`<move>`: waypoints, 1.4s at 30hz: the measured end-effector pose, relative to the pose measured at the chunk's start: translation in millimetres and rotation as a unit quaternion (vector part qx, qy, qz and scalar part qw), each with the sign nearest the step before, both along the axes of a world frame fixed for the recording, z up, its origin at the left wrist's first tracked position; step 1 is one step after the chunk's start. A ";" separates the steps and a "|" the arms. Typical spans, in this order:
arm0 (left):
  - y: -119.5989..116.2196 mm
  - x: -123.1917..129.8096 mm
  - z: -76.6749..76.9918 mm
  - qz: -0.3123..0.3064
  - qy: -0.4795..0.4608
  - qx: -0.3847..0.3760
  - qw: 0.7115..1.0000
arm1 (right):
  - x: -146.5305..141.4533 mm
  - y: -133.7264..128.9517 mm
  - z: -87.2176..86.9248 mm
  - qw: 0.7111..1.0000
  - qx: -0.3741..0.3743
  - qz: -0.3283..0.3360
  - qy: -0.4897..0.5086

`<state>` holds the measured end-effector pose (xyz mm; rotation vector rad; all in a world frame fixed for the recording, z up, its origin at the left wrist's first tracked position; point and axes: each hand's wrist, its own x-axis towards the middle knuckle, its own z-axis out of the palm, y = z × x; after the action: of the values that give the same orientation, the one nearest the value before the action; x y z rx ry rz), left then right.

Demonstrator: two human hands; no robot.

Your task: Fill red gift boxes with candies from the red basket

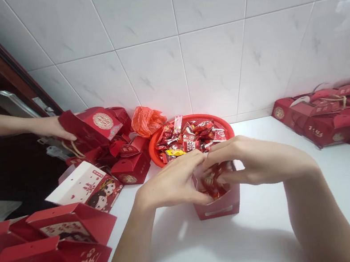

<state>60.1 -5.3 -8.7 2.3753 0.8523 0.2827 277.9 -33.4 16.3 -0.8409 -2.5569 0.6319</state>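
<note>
An open red gift box stands upright on the white table in front of me, with red-wrapped candies inside. My left hand grips the box at its left side, the thumb reaching over the rim. From the right, my right hand reaches into the box opening, its thumb and fingers curled around candies; the fingertips are partly hidden. Just behind the box is a red plastic basket heaped with wrapped candies.
At far left, another person's hand holds a red gift box above other boxes. More red boxes stand at front left and a pile of red boxes at right. A crumpled orange plastic bag lies against the tiled wall.
</note>
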 end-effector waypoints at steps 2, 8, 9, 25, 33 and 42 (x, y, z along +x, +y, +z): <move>-0.3 -0.2 0.1 -0.006 -0.011 -0.004 1.000 | -2.6 0.7 -2.3 1.000 0.002 -0.022 -0.009; 2.3 -2.7 -1.8 -0.009 -0.009 0.008 1.000 | 7.5 -0.7 -0.1 0.997 0.042 -0.064 0.028; 3.8 -3.3 -2.3 -0.004 -0.004 0.006 1.000 | 11.3 -1.4 1.6 0.995 0.046 -0.071 0.046; 14.8 -9.9 2.7 -0.032 0.016 0.042 0.998 | 41.6 4.2 -75.4 0.965 -0.134 -0.119 0.193; 14.7 -3.5 -4.3 0.000 -0.008 0.055 0.998 | 23.4 6.7 -95.9 0.946 -0.098 -0.175 0.254; 21.9 -5.9 -3.6 -0.008 0.005 0.067 0.998 | 16.8 10.4 -109.5 0.946 0.013 -0.193 0.261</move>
<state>54.2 16.6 -12.2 2.5087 0.8425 0.3315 294.7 -23.1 -93.2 -0.9763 -1.8584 0.5952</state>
